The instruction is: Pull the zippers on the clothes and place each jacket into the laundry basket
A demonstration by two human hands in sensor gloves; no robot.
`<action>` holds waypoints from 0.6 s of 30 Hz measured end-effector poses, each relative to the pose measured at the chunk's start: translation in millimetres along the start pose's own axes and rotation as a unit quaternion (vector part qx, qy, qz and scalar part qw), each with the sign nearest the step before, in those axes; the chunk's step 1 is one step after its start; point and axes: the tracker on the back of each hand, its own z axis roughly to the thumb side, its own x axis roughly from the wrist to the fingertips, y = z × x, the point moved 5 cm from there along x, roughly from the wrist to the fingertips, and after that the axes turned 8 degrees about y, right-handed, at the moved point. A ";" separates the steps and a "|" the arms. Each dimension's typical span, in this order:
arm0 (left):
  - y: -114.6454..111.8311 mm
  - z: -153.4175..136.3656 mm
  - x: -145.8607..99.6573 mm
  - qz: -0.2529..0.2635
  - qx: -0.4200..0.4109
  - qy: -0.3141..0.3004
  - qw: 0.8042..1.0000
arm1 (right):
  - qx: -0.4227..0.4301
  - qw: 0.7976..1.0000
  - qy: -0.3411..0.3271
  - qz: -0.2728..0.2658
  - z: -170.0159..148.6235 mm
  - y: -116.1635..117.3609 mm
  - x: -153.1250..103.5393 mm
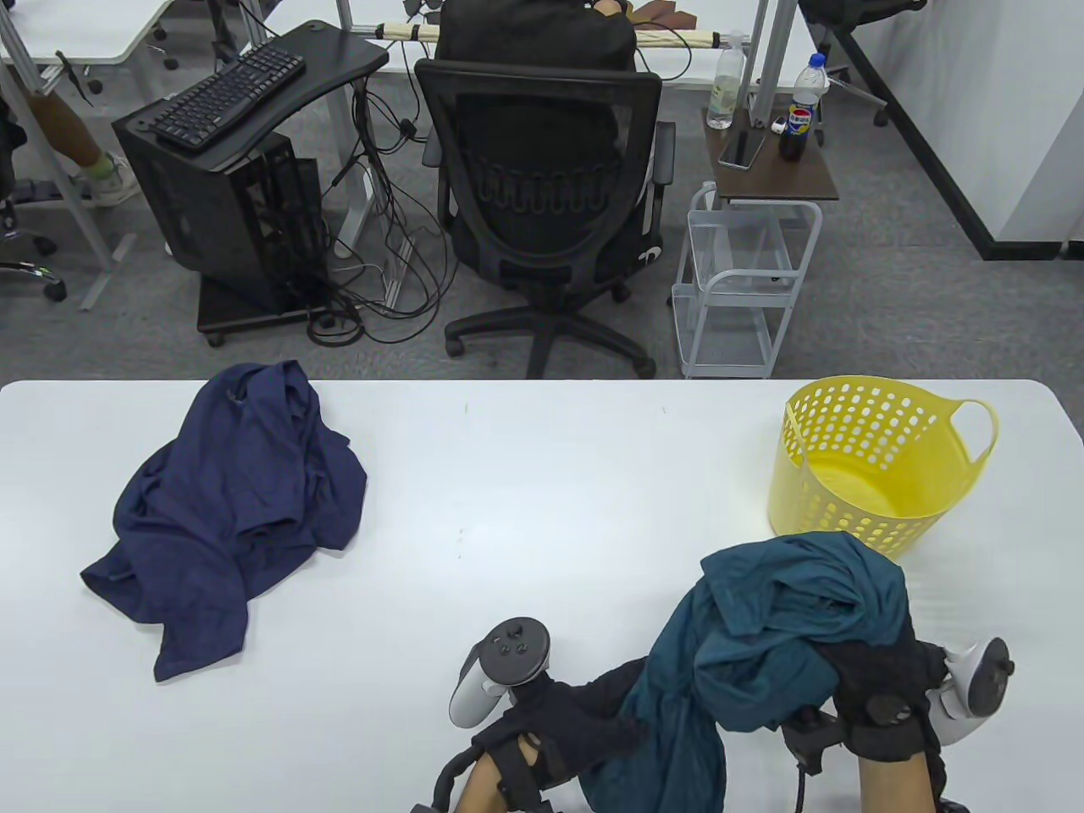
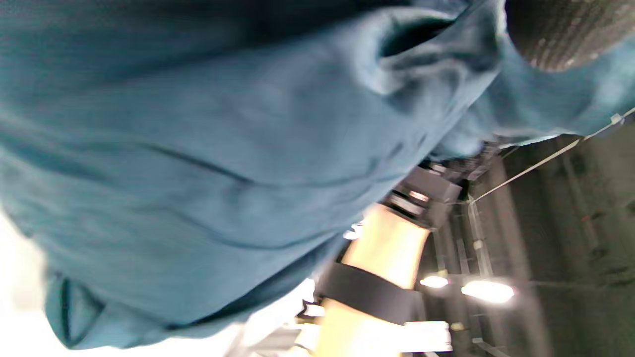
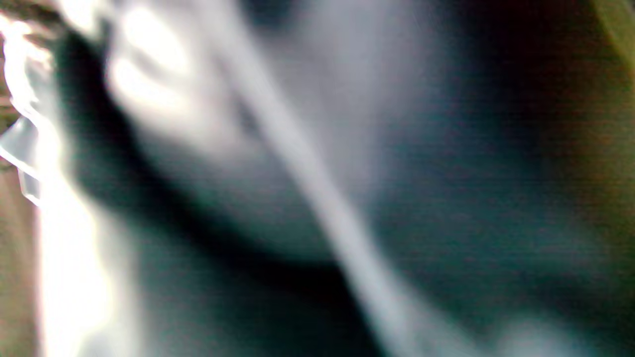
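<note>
Both hands are bunched into the teal jacket (image 1: 762,627): right hand (image 1: 881,686) grips it from above, left hand (image 1: 559,711) from below, fingers buried in cloth.

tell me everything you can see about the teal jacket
The teal jacket is a thin, soft-looking fabric, bunched and heavily creased, lifted off the white table at its near right. The right hand grips its upper bundle; the left hand holds the lower part, which hangs toward the near edge. Its top overlaps the near rim of the empty yellow laundry basket in the table view. No zipper is visible.
</note>
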 end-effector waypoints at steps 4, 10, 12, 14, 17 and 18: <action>-11.3 -3.7 4.4 -0.012 -0.126 -0.004 0.992 | -0.098 0.995 -0.020 -0.031 1.7 15.9 -4.8; -0.6 -13.6 -4.0 0.002 -0.339 -0.047 0.940 | -0.262 0.955 -0.005 0.137 -14.9 93.7 -12.3; 12.4 -18.0 -12.4 0.027 -0.371 -0.057 0.926 | -0.259 0.928 0.041 0.265 -33.0 120.9 -20.7; 22.8 -21.7 -20.7 0.056 -0.393 -0.059 0.916 | -0.272 0.883 0.116 0.365 -53.0 144.1 -35.0; 28.5 -30.5 -27.0 0.080 -0.411 -0.045 0.907 | -0.412 0.820 0.105 0.382 -70.1 166.1 -45.8; 28.4 -33.1 -27.5 0.085 -0.417 -0.039 0.904 | -0.442 0.810 0.092 0.374 -70.9 169.6 -46.7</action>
